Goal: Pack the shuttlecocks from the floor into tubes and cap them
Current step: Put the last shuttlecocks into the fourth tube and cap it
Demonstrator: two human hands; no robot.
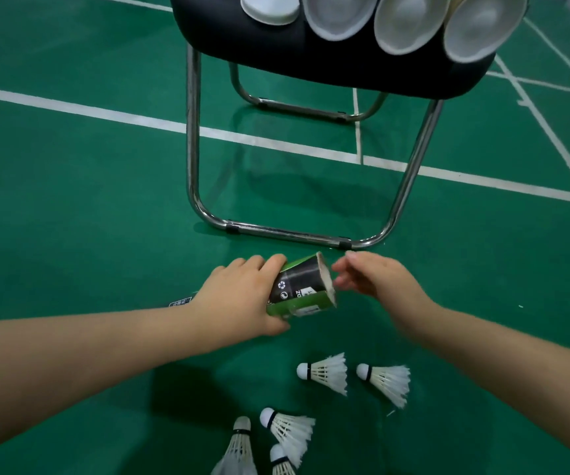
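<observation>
The left hand (pixel 242 296) grips a green and black tube (pixel 302 289), with the fingers curled over its upper side and the thumb under it. The tube is held almost level over the green floor (pixel 71 207), and its open mouth points toward the right hand (pixel 376 279). The right hand is just beside this mouth, with its fingers loosely bent and a little spread; nothing can be seen in them. Whether something is inside the tube cannot be told. Five white shuttlecocks (pixel 324 371) lie on the floor, nearer to the person than both hands. Two are side by side below the right hand, and three are close together below the tube, at the lower edge of the view. Beyond the hands stands a chair (pixel 228 39) with a black seat and shiny metal legs. On the seat lie four white caps (pixel 338 15), well apart from both hands.
</observation>
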